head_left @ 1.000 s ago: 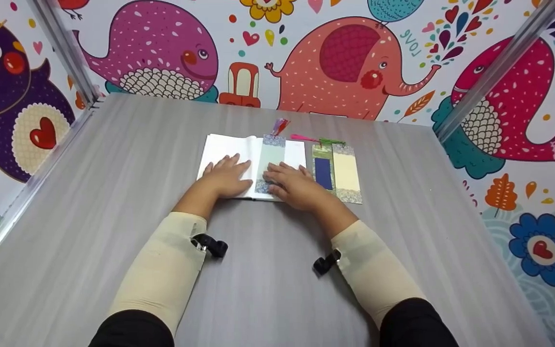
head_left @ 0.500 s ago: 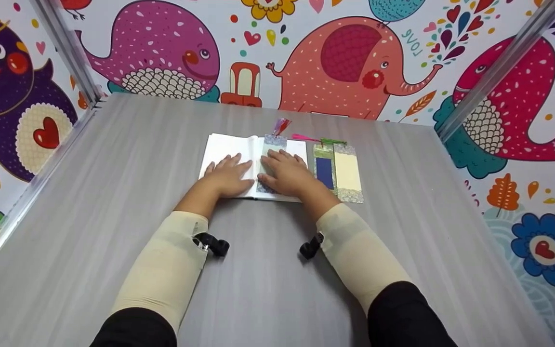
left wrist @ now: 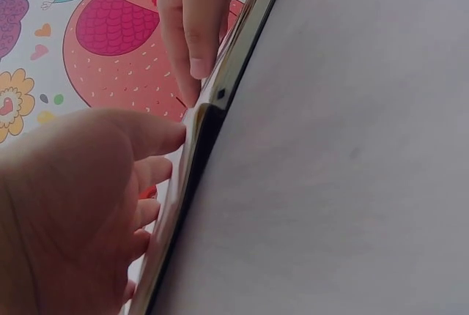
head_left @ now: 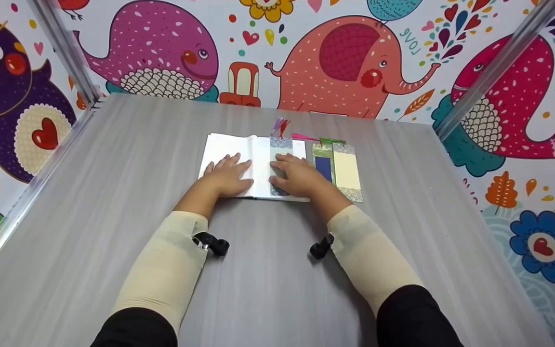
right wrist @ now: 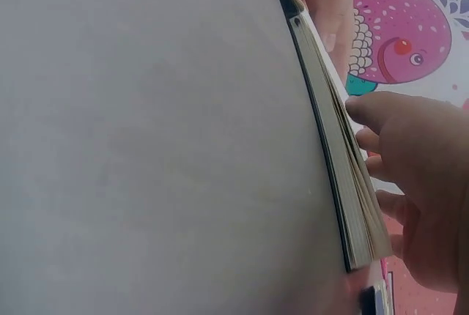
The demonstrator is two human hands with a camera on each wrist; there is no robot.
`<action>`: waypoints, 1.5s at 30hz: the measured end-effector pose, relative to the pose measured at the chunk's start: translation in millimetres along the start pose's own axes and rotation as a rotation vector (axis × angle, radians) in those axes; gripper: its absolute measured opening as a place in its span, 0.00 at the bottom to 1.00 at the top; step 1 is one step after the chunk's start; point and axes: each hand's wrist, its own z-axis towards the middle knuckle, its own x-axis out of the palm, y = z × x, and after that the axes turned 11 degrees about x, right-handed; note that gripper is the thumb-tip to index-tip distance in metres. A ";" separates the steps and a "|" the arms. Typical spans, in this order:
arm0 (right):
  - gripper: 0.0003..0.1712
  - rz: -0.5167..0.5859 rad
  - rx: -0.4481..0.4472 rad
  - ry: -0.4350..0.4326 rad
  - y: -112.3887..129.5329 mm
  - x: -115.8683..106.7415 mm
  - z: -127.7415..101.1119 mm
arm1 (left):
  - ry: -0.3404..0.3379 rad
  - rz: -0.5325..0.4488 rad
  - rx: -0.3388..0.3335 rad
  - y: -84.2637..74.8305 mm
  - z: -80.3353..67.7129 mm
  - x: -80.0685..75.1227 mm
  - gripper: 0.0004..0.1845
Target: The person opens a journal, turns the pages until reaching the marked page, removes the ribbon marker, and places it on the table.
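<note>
The right hand [head_left: 301,176] lies flat, fingers straight, on the patterned bookmark [head_left: 280,143], pressing it onto the open book's [head_left: 224,143] right page. The bookmark's long axis runs parallel to the book's spine. The left hand [head_left: 227,176] rests flat on the left page. Since half a second ago, hand and bookmark have shifted rightward from the spine.

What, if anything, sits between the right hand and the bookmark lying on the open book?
Nothing visible does. The right hand already lies flat on the bookmark on the open book, fingers straight. The left hand rests on the left page, apart from the bookmark.
</note>
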 end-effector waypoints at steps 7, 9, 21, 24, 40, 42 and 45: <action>0.35 0.010 0.034 -0.005 -11.0 -3.8 -6.6 | 0.030 -0.014 -0.018 -0.5 2.8 -0.5 0.41; 0.35 0.004 0.041 -0.012 -14.1 -4.9 -8.7 | 0.035 -0.015 -0.019 0.5 3.6 -0.2 0.41; 0.33 0.097 0.127 -0.112 -20.7 -5.5 -8.4 | 0.017 -0.028 0.004 1.2 -2.2 -1.9 0.41; 0.38 0.138 0.235 -0.181 -19.3 -5.8 -6.6 | 0.016 -0.026 0.006 0.7 -2.0 -1.7 0.41; 0.38 0.437 0.478 -0.171 -22.8 -20.9 -3.6 | -0.002 -0.010 0.017 2.4 -0.9 0.9 0.41; 0.33 0.521 0.490 -0.174 -28.0 -23.9 -4.3 | -0.001 -0.009 0.019 2.4 -0.8 0.9 0.41; 0.31 0.667 0.512 -0.151 -35.5 -28.0 -4.5 | 0.004 -0.017 0.017 2.2 -0.9 0.0 0.41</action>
